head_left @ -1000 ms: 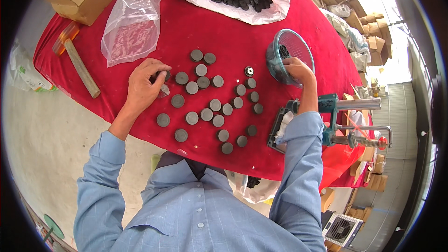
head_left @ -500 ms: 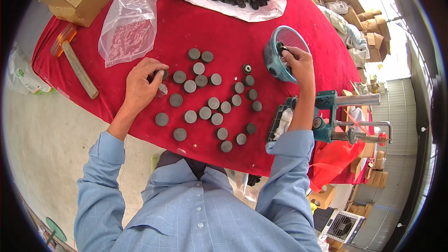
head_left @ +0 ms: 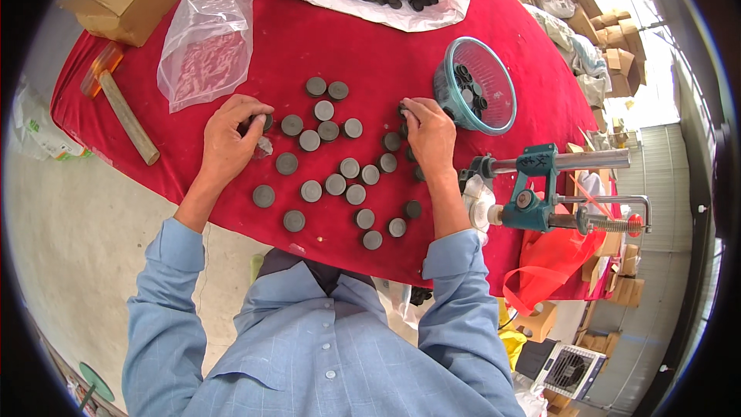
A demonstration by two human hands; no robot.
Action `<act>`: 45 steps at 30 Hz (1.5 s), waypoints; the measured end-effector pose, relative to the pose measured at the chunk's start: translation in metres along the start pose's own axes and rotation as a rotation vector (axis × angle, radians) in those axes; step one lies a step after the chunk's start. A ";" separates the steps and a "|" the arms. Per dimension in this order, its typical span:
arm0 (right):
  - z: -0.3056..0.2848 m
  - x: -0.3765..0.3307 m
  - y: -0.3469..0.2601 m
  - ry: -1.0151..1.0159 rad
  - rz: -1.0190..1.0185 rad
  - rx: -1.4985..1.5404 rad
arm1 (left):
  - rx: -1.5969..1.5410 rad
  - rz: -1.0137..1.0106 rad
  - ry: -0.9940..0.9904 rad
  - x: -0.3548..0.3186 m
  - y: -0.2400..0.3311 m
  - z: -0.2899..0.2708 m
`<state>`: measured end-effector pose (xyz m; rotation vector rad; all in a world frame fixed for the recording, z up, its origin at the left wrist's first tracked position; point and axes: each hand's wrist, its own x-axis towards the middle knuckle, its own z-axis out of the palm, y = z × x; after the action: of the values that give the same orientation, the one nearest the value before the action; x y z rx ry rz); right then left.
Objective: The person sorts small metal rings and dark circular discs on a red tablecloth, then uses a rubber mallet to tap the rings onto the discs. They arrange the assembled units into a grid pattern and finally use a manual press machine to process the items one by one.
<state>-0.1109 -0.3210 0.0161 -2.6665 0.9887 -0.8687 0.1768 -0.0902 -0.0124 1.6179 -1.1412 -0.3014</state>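
Observation:
On the red cloth point(head_left: 231, 177) lie several round dark-grey caps point(head_left: 323, 110), spread out in loose groups between my hands. My left hand point(head_left: 230, 137), at the left of the caps, has its fingers closed round a similar cap point(head_left: 268, 121), which peeks out by the thumb. A scrap of clear plastic point(head_left: 265, 147) lies under that hand. To the right of the caps, my right hand point(head_left: 432, 137) pinches a small dark round piece point(head_left: 403, 109), mostly hidden by the fingers. Beside it stands a teal clear basket point(head_left: 448, 100) with black round parts point(head_left: 469, 93) inside.
A teal hand press point(head_left: 532, 193) stands right of my right forearm. Far back lies a white sack point(head_left: 455, 11) of black caps. At the left are a clear plastic bag point(head_left: 208, 38), a hammer point(head_left: 127, 116) and a cardboard box point(head_left: 131, 0). A red bag point(head_left: 548, 262) hangs near the right edge.
My right hand has come out of the basket and moved left, down to the caps at the right of the group. My left hand stays in place.

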 end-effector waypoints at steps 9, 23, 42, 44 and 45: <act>0.002 -0.024 -0.003 -0.026 -0.037 -0.052 | -0.011 0.002 -0.020 -0.002 -0.003 -0.002; -0.023 -0.035 0.005 -0.091 0.201 0.206 | -0.039 0.027 -0.017 0.000 -0.005 0.002; -0.037 -0.146 -0.058 -0.188 0.241 -0.076 | 0.770 0.138 -0.356 -0.087 0.068 0.025; -0.029 -0.130 -0.051 -0.180 0.255 -0.063 | 0.894 0.085 -0.333 -0.073 0.072 0.032; -0.024 -0.121 -0.048 -0.185 0.256 -0.069 | 0.851 0.049 -0.331 -0.064 0.070 0.034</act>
<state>-0.1727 -0.2055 -0.0037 -2.5403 1.2954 -0.5343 0.0841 -0.0575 0.0124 2.3243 -1.6991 -0.0362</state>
